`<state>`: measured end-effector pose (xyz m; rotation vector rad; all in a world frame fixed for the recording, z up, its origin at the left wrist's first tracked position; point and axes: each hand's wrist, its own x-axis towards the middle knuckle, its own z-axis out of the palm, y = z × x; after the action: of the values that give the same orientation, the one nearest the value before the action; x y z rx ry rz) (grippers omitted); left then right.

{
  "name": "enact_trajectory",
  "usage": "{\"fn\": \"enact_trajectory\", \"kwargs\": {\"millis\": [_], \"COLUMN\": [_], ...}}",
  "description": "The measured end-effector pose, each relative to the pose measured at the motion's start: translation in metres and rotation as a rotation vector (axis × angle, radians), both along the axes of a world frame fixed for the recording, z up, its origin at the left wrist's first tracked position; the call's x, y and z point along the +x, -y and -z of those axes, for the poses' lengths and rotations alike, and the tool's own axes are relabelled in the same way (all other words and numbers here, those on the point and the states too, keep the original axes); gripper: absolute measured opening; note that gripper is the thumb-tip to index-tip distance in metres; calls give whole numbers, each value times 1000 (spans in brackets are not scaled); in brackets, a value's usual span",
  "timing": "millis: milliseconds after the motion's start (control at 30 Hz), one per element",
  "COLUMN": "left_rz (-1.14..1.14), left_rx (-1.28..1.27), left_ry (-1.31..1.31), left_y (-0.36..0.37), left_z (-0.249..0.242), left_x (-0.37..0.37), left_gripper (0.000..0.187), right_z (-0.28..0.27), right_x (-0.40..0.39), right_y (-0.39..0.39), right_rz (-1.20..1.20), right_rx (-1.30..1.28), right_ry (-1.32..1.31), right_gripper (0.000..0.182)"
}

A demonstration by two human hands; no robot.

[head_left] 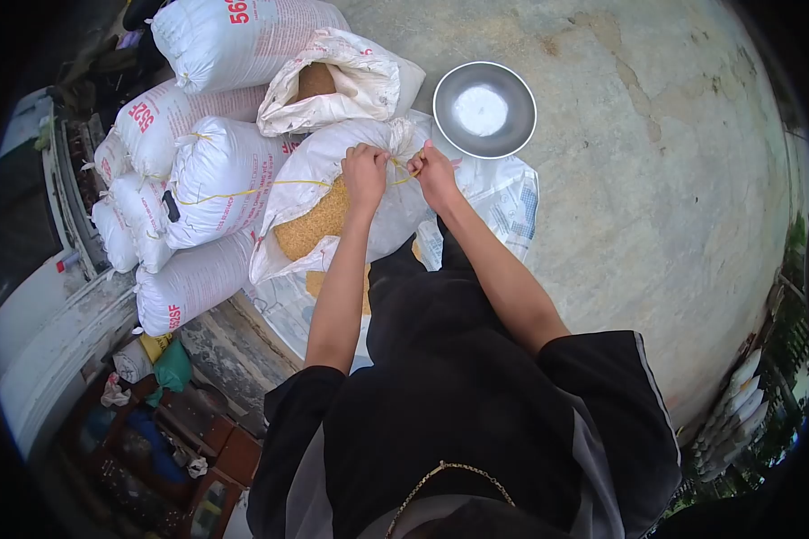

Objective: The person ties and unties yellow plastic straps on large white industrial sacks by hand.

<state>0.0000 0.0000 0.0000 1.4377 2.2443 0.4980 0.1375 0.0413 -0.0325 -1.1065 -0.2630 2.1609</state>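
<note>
Concrete floor [656, 180] bears a grain sack [333, 180]; left hand [365, 171] and right hand [431, 166] both pinch its yellow string [243, 190] running leftward

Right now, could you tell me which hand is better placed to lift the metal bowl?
Probably the right hand: it grips the yellow string at the grain sack's mouth just below the metal bowl, while the left hand is farther away.

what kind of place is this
Probably an outdoor yard used to store or handle grain or feed. Tied white sacks are stacked on a bare concrete floor, the left hand and right hand pull yellow string at an open grain sack, beside a metal bowl.
</note>
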Motion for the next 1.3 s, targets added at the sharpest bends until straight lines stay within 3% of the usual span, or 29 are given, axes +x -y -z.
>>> {"fn": "enact_trajectory", "kwargs": {"millis": [167, 400, 467, 667, 800, 900, 967, 1000, 1067, 1167, 1300], "left_rz": [44, 36, -285, -513, -545, -512, -321, -325, -131, -87, -148], "left_rx": [265, 258, 96, 74, 55, -22, 72, 73, 191, 117, 97], "left_ry": [-31, 61, 482, 903, 978, 928, 604, 602, 250, 62, 90], "left_y": [10, 2, 1, 12, 19, 25, 23, 23, 22, 19, 13], "left_z": [4, 12, 12, 33, 32, 23, 17, 13, 3, 10, 10], "left_x": [29, 30, 26, 20, 29, 36, 32, 32, 29, 24, 28], "left_gripper": [9, 10, 14, 15, 14, 15, 15, 15, 16, 18, 20], "right_z": [3, 1, 1, -7, -13, -14, -14, -13, -13, -9, -12], "right_x": [3, -1, -4, 14, 29, 42, 42, 42, 37, 29, 22], "right_y": [7, 24, 30, 31, 34, 34, 28, 27, 23, 22, 22], "right_rz": [-37, -84, -66, -122, -171, -257, -245, -249, -182, -162, -197], "right_rx": [-13, 30, -1, -33, -104, -91, -64, -64, -68, -62, -11], "right_ry": [29, 53, 36, -8, -34, -36, 24, 23, -7, 6, 44], "right_gripper": [35, 35, 35, 34, 35, 35, 35, 35, 35, 34, 34]}}
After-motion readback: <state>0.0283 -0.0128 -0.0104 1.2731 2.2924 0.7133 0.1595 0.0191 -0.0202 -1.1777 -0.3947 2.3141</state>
